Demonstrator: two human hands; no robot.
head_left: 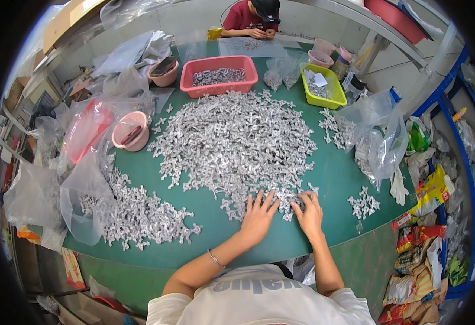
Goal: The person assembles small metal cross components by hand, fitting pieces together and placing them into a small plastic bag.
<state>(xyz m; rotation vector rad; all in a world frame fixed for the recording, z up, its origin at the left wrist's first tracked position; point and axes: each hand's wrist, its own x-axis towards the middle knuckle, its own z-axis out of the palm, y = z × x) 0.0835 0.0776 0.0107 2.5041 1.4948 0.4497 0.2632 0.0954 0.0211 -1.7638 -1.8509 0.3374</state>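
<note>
A broad heap of small silvery metal parts [237, 141], curved and knobbed in shape, covers the middle of the green table [210, 238]. At its near edge my left hand [258, 216] lies with fingers spread, the tips touching the parts. Just to its right, my right hand [309, 215] rests on the same edge, its fingers bent but apart. A few parts lie between the two hands. Neither hand has a part visibly gripped, though what is under the fingertips is hidden.
A second pile [145, 216] spills from a clear bag at left; a small cluster [363, 203] lies at right. Behind the heap stand a pink tub [219, 90] and a yellow-green basket [332, 100]. A pink bowl [124, 142] holds a red-handled tool. Across the table another person [248, 21] works.
</note>
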